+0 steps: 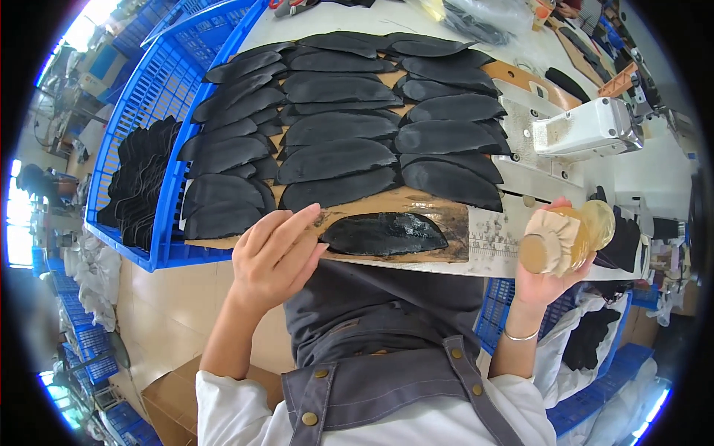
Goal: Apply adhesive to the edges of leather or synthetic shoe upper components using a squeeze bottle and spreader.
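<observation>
A single black leaf-shaped piece [383, 233] lies flat on the near edge of a brown board [452, 215], its surface shiny and wet-looking. My left hand [274, 254] is at its left end, fingers stretched out, with the thumb tip close to the piece's point; whether it touches I cannot tell. Off to the right, my right hand [538, 288] is wrapped round a yellowish, see-through bottle [589, 232], tilted so that its gathered cloth-covered mouth points toward me. Behind the wet piece, overlapping rows of similar matte black pieces [338, 160] cover the board.
On the left stands a blue plastic crate [155, 256] holding a stack of black pieces [141, 186]. A white sewing machine [584, 130] sits at the right of the table. Below the table's right side is another blue crate [497, 308]. A cardboard box [175, 394] rests on the floor.
</observation>
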### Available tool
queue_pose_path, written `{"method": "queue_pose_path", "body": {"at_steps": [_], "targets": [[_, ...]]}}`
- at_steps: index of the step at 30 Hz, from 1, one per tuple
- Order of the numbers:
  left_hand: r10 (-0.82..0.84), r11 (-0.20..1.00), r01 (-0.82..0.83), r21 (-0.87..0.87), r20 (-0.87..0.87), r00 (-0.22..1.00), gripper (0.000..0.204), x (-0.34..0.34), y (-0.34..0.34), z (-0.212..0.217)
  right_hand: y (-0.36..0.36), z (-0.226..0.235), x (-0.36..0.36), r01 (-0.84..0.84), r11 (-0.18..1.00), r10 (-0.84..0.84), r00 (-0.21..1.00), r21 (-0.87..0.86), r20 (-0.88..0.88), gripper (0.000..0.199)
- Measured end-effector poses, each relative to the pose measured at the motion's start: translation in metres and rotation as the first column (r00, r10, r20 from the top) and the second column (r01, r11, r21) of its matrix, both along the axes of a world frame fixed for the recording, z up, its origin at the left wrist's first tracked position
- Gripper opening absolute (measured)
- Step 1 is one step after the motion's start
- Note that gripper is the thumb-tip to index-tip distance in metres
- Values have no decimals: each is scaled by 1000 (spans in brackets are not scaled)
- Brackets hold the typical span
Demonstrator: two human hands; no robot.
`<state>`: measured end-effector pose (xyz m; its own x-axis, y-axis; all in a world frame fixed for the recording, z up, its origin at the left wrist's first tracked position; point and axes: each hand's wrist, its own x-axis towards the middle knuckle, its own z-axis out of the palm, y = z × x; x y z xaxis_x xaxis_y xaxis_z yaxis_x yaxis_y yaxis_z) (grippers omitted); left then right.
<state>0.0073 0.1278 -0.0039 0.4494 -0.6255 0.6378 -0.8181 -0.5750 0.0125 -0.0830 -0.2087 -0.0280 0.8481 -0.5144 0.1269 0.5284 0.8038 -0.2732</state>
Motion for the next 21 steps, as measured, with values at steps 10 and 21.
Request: {"method": "queue_pose_path", "body": {"at_steps": [10, 21], "targets": [[17, 996, -25, -89, -86, 996, 23, -13, 1, -4, 17, -14, 5, -163, 985, 165, 985, -60, 43, 67], [-147, 978, 195, 70, -428, 892, 57, 2, -71, 40, 30, -6, 10, -186, 975, 185, 983, -120, -25, 65]]}}
